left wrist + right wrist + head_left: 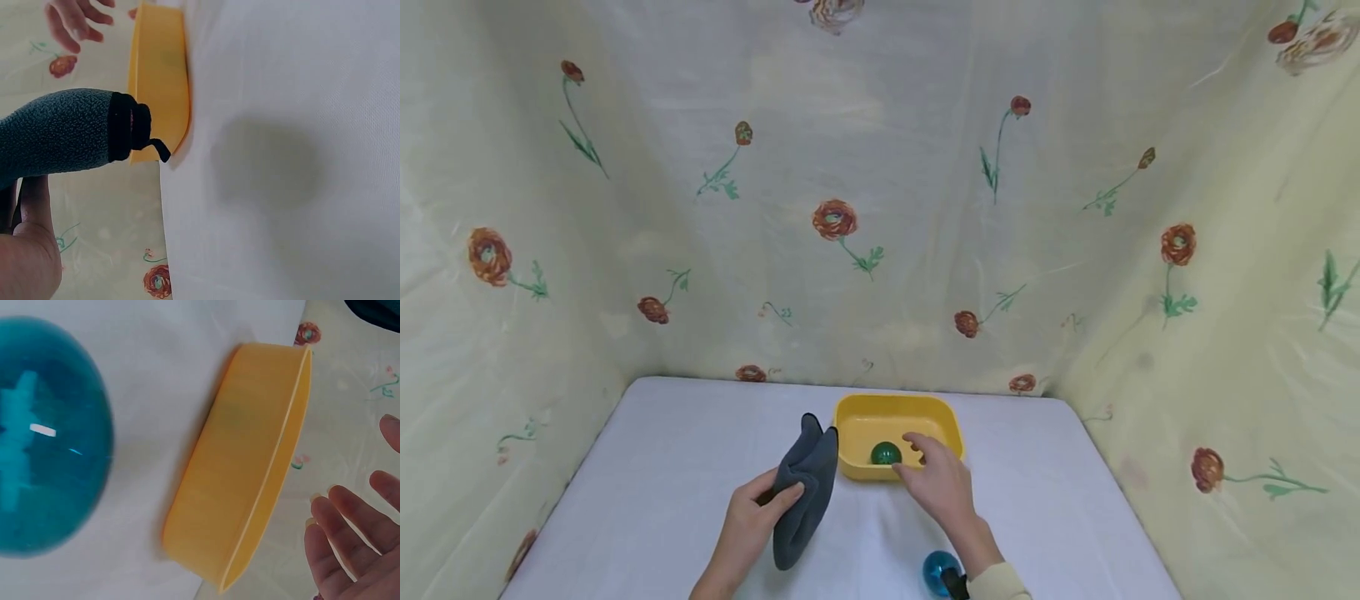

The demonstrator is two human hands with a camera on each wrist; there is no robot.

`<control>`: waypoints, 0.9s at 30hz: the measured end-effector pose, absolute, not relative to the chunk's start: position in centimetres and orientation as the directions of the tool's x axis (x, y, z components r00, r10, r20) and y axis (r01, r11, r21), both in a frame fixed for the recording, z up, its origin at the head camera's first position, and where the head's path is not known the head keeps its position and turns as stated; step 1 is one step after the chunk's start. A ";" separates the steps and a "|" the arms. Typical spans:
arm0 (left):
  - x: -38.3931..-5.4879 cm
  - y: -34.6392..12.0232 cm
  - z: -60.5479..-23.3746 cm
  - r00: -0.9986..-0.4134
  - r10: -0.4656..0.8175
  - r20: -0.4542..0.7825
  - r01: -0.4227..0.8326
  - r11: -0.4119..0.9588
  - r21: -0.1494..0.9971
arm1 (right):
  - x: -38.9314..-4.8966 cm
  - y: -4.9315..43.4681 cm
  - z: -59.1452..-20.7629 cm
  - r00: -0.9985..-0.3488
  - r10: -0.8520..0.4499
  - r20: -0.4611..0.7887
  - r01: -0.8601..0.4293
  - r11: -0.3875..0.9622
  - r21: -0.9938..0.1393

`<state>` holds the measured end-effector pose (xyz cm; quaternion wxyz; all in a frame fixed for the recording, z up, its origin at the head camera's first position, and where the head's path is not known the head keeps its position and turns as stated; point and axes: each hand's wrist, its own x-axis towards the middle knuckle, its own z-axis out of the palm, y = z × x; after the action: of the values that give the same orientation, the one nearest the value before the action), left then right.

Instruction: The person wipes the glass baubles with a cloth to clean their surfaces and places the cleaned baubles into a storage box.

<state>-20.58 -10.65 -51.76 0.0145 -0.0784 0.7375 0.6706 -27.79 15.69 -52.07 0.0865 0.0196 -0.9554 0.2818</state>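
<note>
My left hand (747,521) grips a dark grey folded cloth (805,500), thumb on its near face. In the left wrist view the cloth (62,132) looks fuzzy, with black edging and a short black strip dangling from it. To its right stands a yellow plastic tub (898,472) with a shiny green ball (886,453) inside. Over the tub's front right part is my right hand (942,482), its fingers spread and slightly bent, holding nothing. The right wrist view shows these fingers (350,531) above the tub's rim. A shiny blue ball (938,571) lies on the table beside the right wrist.
A white cloth covers the table (685,442). Flower-printed sheeting (895,150) hangs behind the table and along both sides. The tub sits close to the table's back edge.
</note>
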 end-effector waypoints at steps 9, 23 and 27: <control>-20.5 -10.5 -52.1 -0.988 -0.086 -0.128 -0.135 0.080 0.988 | -25.7 16.1 -52.5 -0.985 0.029 0.172 -0.068 0.846 -0.529; -20.2 -10.2 -52.3 -0.984 -0.091 -0.152 -0.161 0.095 0.982 | -22.9 17.4 -53.7 -0.984 0.033 0.173 -0.067 0.838 -0.542; -20.2 -10.1 -52.4 -0.984 -0.088 -0.152 -0.161 0.097 0.982 | -22.2 17.8 -54.0 -0.989 0.026 0.147 -0.063 0.822 -0.567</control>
<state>-20.19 -10.09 -52.40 0.0274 -0.0839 0.7403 0.6665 -22.15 17.78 -54.00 0.0740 0.0097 -0.9515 0.2985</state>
